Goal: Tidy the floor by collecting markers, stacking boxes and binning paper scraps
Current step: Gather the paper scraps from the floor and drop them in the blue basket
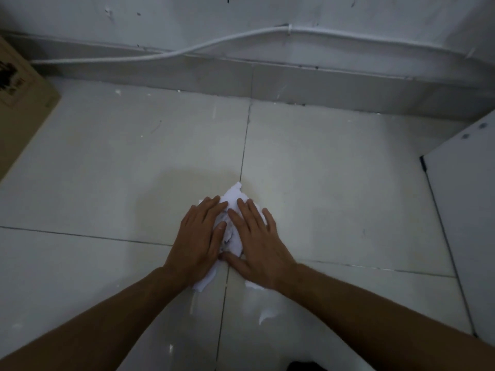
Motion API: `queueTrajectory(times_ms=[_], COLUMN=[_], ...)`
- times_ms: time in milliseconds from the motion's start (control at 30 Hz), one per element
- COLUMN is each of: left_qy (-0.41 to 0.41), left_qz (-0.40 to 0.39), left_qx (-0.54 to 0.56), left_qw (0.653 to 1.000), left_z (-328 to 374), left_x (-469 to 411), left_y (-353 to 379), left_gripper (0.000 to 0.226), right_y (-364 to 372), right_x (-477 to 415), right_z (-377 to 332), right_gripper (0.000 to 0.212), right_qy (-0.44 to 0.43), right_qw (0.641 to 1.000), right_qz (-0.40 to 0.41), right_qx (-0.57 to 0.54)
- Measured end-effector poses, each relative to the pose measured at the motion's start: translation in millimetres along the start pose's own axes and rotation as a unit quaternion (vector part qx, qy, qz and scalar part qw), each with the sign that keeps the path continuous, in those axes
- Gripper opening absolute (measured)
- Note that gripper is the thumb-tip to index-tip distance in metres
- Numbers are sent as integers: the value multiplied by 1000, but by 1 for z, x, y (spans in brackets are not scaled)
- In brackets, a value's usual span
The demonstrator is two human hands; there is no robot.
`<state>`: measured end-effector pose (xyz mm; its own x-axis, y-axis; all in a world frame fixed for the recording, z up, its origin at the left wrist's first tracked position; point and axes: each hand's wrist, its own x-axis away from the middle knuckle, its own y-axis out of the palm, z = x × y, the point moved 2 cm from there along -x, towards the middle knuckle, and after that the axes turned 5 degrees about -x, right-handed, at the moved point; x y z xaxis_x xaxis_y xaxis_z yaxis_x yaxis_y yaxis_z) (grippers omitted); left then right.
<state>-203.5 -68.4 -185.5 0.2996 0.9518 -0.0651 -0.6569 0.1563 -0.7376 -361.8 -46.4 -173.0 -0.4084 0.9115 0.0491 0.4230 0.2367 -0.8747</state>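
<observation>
Both hands lay flat, fingers straight: left hand point(199, 238) and right hand point(258, 243) pressed a crumpled heap of white torn paper scraps point(232, 195) on the pale tiled floor point(334, 183), scraps poking out past fingertips and wrists.

paper scraps point(233, 194): mostly hidden under the left grip point(199, 236) and the right grip point(258, 245); only bits peek out past the fingertips and by the wrists.
cardboard box point(21, 108): far left of the left grip, cut off by the edge; its dark print is too blurry to read.
white board point(466, 210): far right of the right grip, cut off by the edge.
dark thing point(302, 366): behind the grips at the bottom edge; cannot tell what it is.
white specks point(117, 92): far ahead of the left grip, too small to tell.
</observation>
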Motion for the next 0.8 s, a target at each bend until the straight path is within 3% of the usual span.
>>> queueTrajectory(times_ms=[167, 333, 433, 533, 667, 800], left_qy=[41, 131, 122, 114, 126, 115], left_qz=[8, -107, -117, -103, -80, -42], left_qx=[-79, -226, -259, -257, -220, -85], left_qw=[996, 959, 951, 954, 964, 989], left_z=[-4, -12, -13, -9, -5, 6], left_x=[7, 22, 22, 20, 19, 9], left_y=[-15, -24, -19, -17, -17, -16], left_gripper=[67, 105, 101, 84, 69, 57], right_y=[-26, -24, -22, -19, -21, -19], right_x=[15, 46, 37, 29, 13, -22], right_z=[25, 40, 38, 35, 36, 22], right_gripper=[97, 113, 113, 113, 122, 126], right_qy=[-28, -20, 6, 8, 2, -76], right_qw=[998, 997, 994, 993, 998, 995], right_qz=[20, -57, -68, -76, -57, -66], right_qx=[-54, 52, 84, 94, 27, -3])
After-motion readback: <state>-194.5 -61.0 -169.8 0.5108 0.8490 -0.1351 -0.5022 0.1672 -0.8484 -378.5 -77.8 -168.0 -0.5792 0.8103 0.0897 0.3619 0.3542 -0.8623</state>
